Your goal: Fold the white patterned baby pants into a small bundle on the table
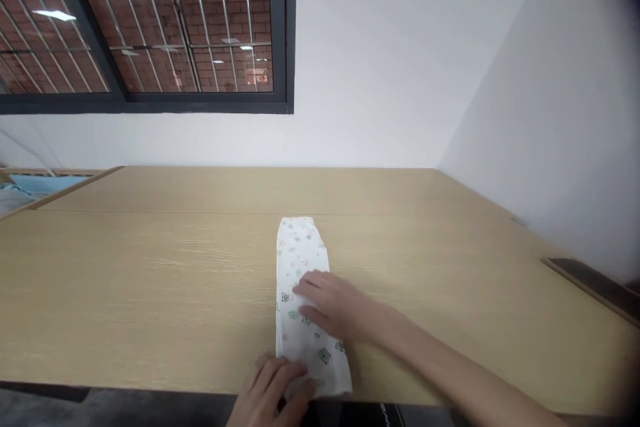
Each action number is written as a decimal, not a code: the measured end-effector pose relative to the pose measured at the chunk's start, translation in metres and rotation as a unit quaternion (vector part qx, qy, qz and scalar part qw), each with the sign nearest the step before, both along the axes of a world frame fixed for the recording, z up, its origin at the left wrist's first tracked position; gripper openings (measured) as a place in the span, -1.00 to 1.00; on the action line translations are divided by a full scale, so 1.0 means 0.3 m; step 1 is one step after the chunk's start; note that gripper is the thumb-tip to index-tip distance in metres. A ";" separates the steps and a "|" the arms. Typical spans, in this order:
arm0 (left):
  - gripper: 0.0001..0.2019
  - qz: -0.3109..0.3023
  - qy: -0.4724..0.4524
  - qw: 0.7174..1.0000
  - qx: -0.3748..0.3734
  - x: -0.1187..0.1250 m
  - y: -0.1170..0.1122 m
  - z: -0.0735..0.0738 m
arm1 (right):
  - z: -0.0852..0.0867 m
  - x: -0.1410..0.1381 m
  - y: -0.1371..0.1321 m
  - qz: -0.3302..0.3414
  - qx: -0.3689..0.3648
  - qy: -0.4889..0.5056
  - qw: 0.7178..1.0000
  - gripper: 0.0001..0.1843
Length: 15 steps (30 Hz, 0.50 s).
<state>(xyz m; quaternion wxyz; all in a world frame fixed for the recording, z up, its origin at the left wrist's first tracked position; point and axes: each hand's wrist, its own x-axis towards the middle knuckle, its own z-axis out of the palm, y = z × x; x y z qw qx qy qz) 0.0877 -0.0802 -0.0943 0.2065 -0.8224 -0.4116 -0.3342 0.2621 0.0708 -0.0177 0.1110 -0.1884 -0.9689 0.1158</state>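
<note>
A long strip of printed white cloth (301, 250) points away from us on the pale wood-grain table (165, 300).
Our right hand (333, 303), fingers loosely spread, lies unclenched across its middle; our left hand (270, 392) curls at its near end, grip unclear.

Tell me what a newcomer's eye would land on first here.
Probably the white printed cloth, lying lengthwise away from the person on the pale wooden tabletop. The right hand is over its middle, and the left hand is at its near end. Next might come the barred, dark-framed window, upper left, with brickwork showing behind it.
</note>
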 end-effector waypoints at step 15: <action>-0.74 -0.103 -0.064 0.984 -0.130 -0.026 -0.049 0.084 | -0.198 0.243 -0.328 -0.025 0.052 0.065 0.996 -0.52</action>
